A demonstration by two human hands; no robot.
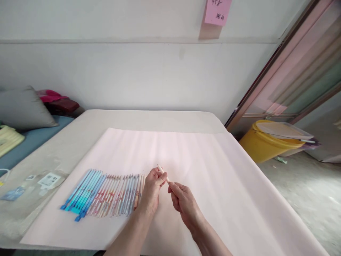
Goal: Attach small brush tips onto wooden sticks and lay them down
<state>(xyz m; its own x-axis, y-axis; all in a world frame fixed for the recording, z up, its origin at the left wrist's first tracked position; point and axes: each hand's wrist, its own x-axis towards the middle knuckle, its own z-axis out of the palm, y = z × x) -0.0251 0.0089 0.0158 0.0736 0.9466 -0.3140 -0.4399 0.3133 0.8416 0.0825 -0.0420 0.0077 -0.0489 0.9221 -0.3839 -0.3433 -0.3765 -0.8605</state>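
Note:
A slim white pen (160, 168) is held between my two hands above the pale pink sheet (213, 170), its pointed end tilted up and to the left. My left hand (153, 185) is closed round the pen's upper part, thumb across it. My right hand (183, 200) pinches the lower end between thumb and fingers. To the left of my left hand lies a row of several pens (114, 195), side by side. They run from blue and turquoise pens (85, 192) at the left to pale pink, white and light brown ones nearest my left wrist, which partly hides the last.
Clear plastic packaging (34, 199) with a white label lies at the table's left. Beyond are a grey cushion (23, 108) and folded cloths. A pink note (217, 12) hangs on the wall. A yellow bin (258, 147) stands on the floor at the right.

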